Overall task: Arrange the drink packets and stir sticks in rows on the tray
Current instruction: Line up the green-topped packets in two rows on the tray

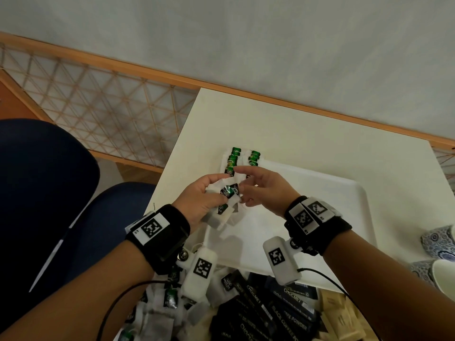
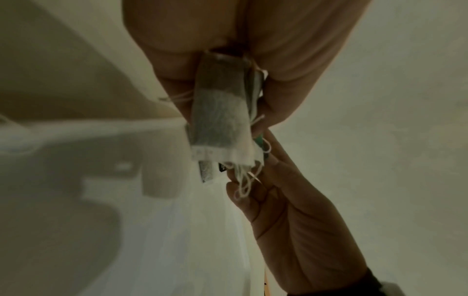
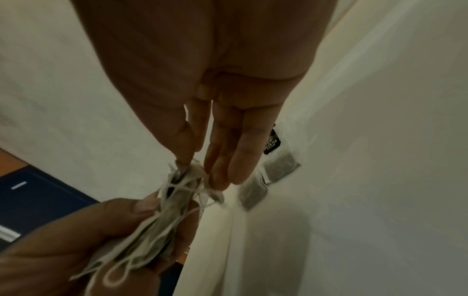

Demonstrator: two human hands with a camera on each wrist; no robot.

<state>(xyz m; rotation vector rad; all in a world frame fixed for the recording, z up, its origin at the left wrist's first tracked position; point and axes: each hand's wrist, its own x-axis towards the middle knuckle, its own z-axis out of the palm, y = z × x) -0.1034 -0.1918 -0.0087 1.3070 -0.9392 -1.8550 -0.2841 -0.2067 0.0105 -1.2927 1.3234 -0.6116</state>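
the bundle of tea bags (image 1: 227, 200) is held above the near-left corner of the tray (image 1: 354, 193). the left hand (image 1: 199, 203) grip is curled round it. the right hand (image 1: 261, 188) grip pinches its strings. two rows of tea bags (image 1: 242, 159) lie on the tray. the tray rests on the white surface (image 1: 320, 134).

The tray (image 1: 344, 193) lies on the table (image 1: 270, 119). Tea bags (image 1: 243, 159) sit at its ten o'clock corner. Loose packets (image 1: 270, 313) lie at six o'clock.
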